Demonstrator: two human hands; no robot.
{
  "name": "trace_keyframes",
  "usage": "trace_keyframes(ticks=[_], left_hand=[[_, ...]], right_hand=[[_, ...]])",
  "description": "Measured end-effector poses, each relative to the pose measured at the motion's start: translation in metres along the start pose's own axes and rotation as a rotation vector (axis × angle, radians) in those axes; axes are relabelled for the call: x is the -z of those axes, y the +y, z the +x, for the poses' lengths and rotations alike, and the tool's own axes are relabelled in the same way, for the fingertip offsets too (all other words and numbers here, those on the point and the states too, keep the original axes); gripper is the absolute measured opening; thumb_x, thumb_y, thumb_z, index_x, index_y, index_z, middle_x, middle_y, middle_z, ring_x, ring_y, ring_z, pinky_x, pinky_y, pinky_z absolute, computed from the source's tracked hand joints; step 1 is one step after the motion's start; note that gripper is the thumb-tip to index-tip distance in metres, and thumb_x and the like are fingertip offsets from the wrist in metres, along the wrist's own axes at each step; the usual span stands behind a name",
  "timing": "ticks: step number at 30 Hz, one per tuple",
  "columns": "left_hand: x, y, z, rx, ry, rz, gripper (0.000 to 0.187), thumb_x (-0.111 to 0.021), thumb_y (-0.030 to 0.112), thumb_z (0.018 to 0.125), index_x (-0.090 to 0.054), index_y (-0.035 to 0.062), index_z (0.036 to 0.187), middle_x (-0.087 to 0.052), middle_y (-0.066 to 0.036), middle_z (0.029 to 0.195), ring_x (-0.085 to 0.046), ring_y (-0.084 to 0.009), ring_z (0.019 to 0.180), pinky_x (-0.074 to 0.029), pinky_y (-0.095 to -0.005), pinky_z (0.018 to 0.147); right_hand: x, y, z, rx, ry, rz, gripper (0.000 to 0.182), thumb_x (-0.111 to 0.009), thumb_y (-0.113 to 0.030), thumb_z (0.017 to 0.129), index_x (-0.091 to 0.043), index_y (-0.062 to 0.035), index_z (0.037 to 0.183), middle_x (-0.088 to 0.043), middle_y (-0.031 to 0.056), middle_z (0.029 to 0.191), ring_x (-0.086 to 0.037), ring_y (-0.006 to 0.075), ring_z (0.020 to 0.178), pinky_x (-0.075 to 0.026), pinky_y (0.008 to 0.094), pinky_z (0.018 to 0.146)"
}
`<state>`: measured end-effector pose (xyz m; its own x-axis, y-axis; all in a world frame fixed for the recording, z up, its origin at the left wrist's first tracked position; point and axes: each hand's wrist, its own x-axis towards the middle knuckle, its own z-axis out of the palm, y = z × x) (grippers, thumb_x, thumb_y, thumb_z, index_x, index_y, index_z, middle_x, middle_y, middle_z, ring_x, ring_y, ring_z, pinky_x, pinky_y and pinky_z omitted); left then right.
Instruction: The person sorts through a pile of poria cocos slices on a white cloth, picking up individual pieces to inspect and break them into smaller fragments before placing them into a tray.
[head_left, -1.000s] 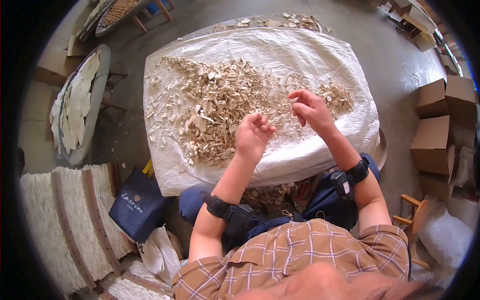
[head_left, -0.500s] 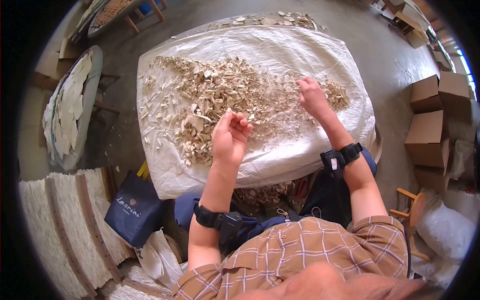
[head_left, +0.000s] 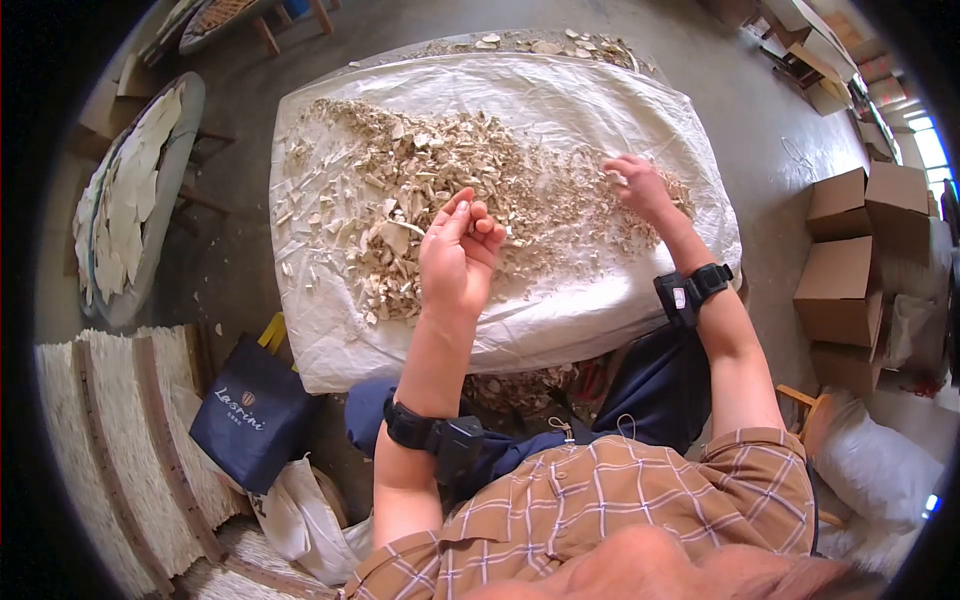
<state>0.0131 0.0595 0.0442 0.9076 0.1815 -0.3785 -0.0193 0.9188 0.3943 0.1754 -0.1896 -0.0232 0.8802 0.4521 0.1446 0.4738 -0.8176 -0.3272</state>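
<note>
A heap of pale, dried-looking chips and flakes [head_left: 400, 240] lies on a white cloth [head_left: 560, 330] spread over a table. My left hand [head_left: 462, 255] is over the near side of the heap, palm turned up, fingers curled in and thumb closed toward the index finger; whatever it holds is hidden. To the right, my right hand [head_left: 642, 188] reaches down over smaller crumbs [head_left: 570, 195], its fingers bent together with a small pale bit at the tips. A black band with a small box sits on each forearm.
More flakes [head_left: 545, 46] lie beyond the cloth's far edge. A round tray of white sheets [head_left: 125, 210] stands at left, above a dark blue bag [head_left: 245, 412] and stacked white slabs [head_left: 110, 440]. Cardboard boxes [head_left: 838, 285] and a wooden stool [head_left: 805, 410] are at right.
My right hand has moved slightly right and its fingers have shifted over the crumbs. My left hand has risen a little, still curled. The whole view has shifted slightly.
</note>
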Motion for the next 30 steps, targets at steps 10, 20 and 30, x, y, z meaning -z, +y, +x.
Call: trace_keyframes(ticks=[10, 20, 30], left_hand=[[-0.002, -0.005, 0.004, 0.039, -0.031, 0.000, 0.017, -0.037, 0.008, 0.089, -0.044, 0.0004, 0.103, -0.048, -0.004, 0.077, -0.046, -0.0105, 0.063, -0.044, -0.0274, 0.065], [0.000, -0.012, 0.010, 0.069, -0.015, 0.046, 0.017, -0.040, 0.007, 0.087, -0.045, 0.0002, 0.103, -0.047, -0.004, 0.075, -0.046, -0.0108, 0.063, -0.044, -0.0277, 0.066], [-0.002, -0.017, 0.008, 0.089, -0.037, 0.070, 0.016, -0.041, 0.007, 0.087, -0.046, 0.0003, 0.100, -0.048, -0.004, 0.076, -0.047, -0.0114, 0.063, -0.045, -0.0281, 0.066]], right_hand=[[0.011, 0.010, 0.008, -0.033, -0.076, -0.048, 0.025, -0.056, -0.004, 0.070, -0.061, -0.0097, 0.094, -0.055, 0.0096, 0.100, -0.050, 0.0257, 0.097, -0.042, 0.0351, 0.085], [-0.014, -0.004, 0.007, 0.390, -0.109, -0.075, 0.021, -0.055, -0.002, 0.070, -0.059, -0.0075, 0.091, -0.056, 0.0058, 0.102, -0.051, 0.0239, 0.099, -0.042, 0.0325, 0.085], [0.034, 0.033, -0.030, 0.040, -0.375, -0.013, 0.007, -0.061, -0.014, 0.066, -0.063, -0.0106, 0.072, -0.060, 0.0066, 0.072, -0.058, 0.0234, 0.070, -0.046, 0.0330, 0.065]])
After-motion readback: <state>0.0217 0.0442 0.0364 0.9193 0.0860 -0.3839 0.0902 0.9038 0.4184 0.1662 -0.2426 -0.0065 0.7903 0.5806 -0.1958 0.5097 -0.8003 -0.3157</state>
